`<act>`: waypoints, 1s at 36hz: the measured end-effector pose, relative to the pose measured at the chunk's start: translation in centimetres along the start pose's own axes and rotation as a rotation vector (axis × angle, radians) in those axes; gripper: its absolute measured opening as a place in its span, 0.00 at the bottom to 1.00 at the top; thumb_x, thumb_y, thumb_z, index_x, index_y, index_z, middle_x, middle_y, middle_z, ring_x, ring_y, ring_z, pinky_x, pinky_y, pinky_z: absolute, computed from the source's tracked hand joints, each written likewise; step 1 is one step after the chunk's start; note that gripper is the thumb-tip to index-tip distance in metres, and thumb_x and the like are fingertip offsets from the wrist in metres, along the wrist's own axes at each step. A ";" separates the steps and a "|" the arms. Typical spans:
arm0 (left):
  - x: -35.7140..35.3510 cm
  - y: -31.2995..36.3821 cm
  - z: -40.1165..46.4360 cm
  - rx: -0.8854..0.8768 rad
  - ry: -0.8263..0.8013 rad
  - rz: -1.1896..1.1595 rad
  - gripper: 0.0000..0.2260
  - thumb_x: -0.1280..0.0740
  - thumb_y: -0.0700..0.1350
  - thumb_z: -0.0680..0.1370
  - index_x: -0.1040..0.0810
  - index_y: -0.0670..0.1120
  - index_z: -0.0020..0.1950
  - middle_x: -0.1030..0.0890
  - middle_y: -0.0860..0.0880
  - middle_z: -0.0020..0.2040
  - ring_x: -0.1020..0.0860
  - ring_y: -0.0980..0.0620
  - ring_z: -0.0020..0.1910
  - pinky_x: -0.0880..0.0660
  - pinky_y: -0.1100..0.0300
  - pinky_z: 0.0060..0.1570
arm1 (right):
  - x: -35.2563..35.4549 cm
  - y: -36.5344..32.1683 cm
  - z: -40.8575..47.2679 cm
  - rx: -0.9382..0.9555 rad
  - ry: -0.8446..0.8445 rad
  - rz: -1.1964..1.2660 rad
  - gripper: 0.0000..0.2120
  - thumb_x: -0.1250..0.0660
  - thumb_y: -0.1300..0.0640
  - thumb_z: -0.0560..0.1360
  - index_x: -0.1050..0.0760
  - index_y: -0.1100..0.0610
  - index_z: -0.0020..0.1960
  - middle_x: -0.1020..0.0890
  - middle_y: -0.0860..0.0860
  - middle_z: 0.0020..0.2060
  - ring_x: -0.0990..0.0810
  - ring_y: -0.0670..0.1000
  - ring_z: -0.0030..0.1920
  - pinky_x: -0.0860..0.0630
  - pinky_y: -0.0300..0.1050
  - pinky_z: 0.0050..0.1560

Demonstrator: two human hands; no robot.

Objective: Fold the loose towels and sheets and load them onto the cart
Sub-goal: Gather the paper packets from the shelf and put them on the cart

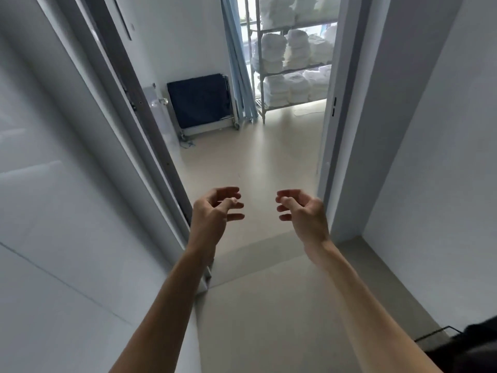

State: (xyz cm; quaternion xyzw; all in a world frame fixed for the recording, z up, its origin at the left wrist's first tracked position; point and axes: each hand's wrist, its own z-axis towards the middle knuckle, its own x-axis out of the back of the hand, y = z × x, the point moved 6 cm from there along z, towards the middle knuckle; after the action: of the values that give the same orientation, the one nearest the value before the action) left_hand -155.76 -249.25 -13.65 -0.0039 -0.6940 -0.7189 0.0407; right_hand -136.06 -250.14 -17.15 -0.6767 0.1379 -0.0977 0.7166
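My left hand (215,211) and my right hand (304,211) are raised side by side in front of an open doorway, palms turned toward each other, fingers loosely curled and holding nothing. Far beyond them, inside the room, stacks of folded white towels (295,52) fill a metal shelf rack (255,76) by a window. A folded cart with a dark blue panel (200,100) stands on castors against the back wall, left of the rack. No loose towel or sheet is visible near my hands.
The open door (129,103) with its handle (161,101) stands along the left of the passage. The door frame (330,130) and a white wall bound the right. Pale beige floor (255,162) runs through the doorway. Light blue blinds (239,76) hang beside the rack.
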 end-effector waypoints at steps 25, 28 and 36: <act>3.2 -1.7 38.9 -0.004 -0.220 -0.214 0.09 0.38 0.35 0.81 0.20 0.42 0.55 0.16 0.44 0.46 0.16 0.44 0.42 0.17 0.49 0.45 | -19.0 -2.1 31.3 0.122 0.094 -0.213 0.07 0.35 0.61 0.78 0.20 0.51 0.47 0.16 0.47 0.40 0.16 0.47 0.40 0.20 0.38 0.37; 2.6 -1.9 42.7 -0.020 -0.229 -0.208 0.09 0.38 0.34 0.81 0.20 0.42 0.54 0.17 0.43 0.45 0.16 0.44 0.40 0.17 0.49 0.43 | -19.3 -2.0 35.0 0.119 0.115 -0.223 0.07 0.34 0.61 0.78 0.20 0.51 0.47 0.16 0.48 0.40 0.16 0.48 0.41 0.19 0.40 0.38; -0.6 -3.3 54.2 -0.025 -0.208 -0.173 0.08 0.38 0.34 0.81 0.20 0.42 0.53 0.17 0.46 0.42 0.16 0.44 0.38 0.18 0.55 0.38 | -19.9 -0.3 47.4 0.102 0.126 -0.174 0.08 0.34 0.61 0.77 0.19 0.51 0.45 0.16 0.47 0.38 0.17 0.46 0.39 0.19 0.40 0.38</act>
State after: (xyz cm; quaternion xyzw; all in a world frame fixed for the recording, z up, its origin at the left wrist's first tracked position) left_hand -158.11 -194.97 -14.95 -0.0189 -0.6832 -0.7240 -0.0938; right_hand -139.22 -198.98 -13.34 -0.6410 0.1185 -0.2088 0.7290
